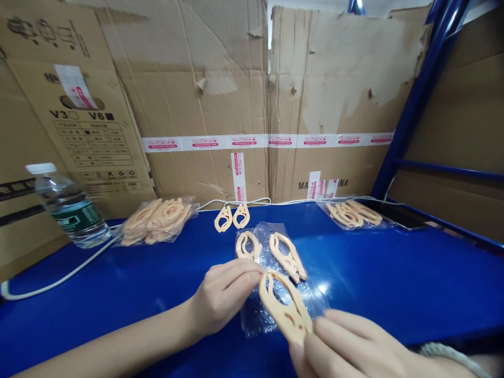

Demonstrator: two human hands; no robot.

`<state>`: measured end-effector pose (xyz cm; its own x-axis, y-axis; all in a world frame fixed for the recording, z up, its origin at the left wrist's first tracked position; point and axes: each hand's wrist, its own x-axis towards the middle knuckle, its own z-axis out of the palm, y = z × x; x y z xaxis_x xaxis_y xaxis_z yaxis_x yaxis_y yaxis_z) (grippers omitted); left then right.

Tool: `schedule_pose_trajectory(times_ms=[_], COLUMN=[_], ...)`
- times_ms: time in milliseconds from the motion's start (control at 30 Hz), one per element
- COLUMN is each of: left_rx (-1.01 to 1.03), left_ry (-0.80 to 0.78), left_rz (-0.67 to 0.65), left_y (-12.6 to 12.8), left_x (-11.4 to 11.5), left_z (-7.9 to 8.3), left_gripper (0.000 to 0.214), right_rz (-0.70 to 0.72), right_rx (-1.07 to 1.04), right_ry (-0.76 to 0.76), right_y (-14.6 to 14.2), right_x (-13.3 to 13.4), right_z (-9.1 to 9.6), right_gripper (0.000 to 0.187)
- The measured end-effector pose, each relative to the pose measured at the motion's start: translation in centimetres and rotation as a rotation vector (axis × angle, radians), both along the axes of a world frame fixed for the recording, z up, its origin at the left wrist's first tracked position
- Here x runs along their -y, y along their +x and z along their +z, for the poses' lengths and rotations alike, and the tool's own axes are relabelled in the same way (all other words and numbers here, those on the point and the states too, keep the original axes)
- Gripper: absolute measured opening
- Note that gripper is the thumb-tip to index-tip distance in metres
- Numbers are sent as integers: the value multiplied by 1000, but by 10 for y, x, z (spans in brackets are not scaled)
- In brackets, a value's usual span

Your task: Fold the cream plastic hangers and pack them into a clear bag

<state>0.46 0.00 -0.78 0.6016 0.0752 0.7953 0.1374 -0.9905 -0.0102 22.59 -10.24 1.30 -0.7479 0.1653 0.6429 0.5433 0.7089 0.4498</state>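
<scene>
Right hand [346, 344] pinches the near end of a peach plastic clip [284, 310] with closed fingers, while the left hand [224, 299], forearm low over the blue desk [394, 283], nips its far end between thumb and fingertips. Held only by its ends above a clear bag [255, 315], the thin clip could twist loose or snap if either hand pulls too hard. Two loose clips [289, 257] lie on that bag, with fuller bags [157, 220] and a water bottle [69, 207] farther back.
</scene>
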Motion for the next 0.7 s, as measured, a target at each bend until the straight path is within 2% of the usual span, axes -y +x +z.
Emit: schedule_pose_trajectory(times_ms=[133,233,333,467,533,633,700], left_rx=[76,107,105,99,114,102,79], left_ry=[-15,-22,-24,-17,-3,-7,-27], left_rz=[30,42,36,51,59,56,51], left_y=[3,3,2,0,1,1,1], left_x=[2,3,3,1,1,1,0], left_z=[3,4,3,1,1,0,-1], left_gripper=[17,17,18,18,18,19,18], right_rz=[67,69,-3,-150,-206,-202,-81], right_rx=[192,225,233,242,228,218,204], right_ry=[-7,86,151,81,31,2,-8], right_y=[-18,-27,-35,-43,-44,-41,-35], right_x=[-24,-39,-48,-53,-51,-45,-47], right_z=[11,6,-8,-25,-28,-17,2], right_gripper=[22,19,23,28,30,26,22])
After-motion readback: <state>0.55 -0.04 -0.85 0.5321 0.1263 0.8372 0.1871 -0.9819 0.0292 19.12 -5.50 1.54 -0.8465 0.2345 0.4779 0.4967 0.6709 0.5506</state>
